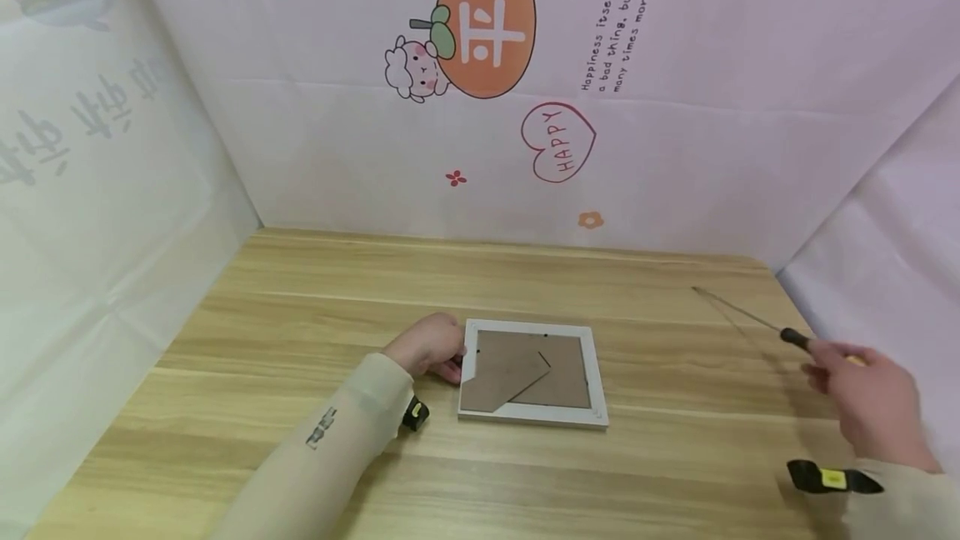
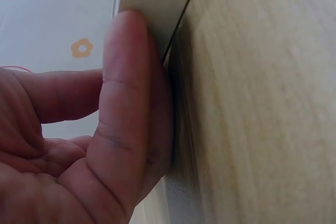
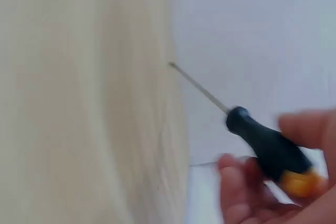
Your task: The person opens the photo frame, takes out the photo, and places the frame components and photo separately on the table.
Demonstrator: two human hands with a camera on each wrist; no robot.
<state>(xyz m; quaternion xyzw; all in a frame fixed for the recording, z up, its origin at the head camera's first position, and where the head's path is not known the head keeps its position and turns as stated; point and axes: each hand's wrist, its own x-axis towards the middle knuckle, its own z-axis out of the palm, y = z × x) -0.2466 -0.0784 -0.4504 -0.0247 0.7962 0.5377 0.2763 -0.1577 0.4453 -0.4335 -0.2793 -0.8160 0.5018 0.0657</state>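
Note:
A white picture frame point(image 1: 525, 419) lies back side up on the wooden table, showing its brown backing board point(image 1: 566, 390) with a stand flap across it. At its left edge my left hand point(image 1: 437, 346) grips the rim; in the left wrist view a finger point(image 2: 125, 93) lies against the frame's white side point(image 2: 152, 3), close to the tabletop. Off to the right, my right hand point(image 1: 873, 394) holds a screwdriver point(image 1: 793, 338) by its black handle with a yellow end. The thin metal shaft point(image 3: 202, 88) points away to the left, apart from the frame.
The wooden table point(image 1: 337, 273) ends against a white printed cloth point(image 1: 337, 148) at the back, with more white cloth on both sides. Black straps point(image 1: 832, 477) sit on both wrists over beige sleeves point(image 1: 322, 440).

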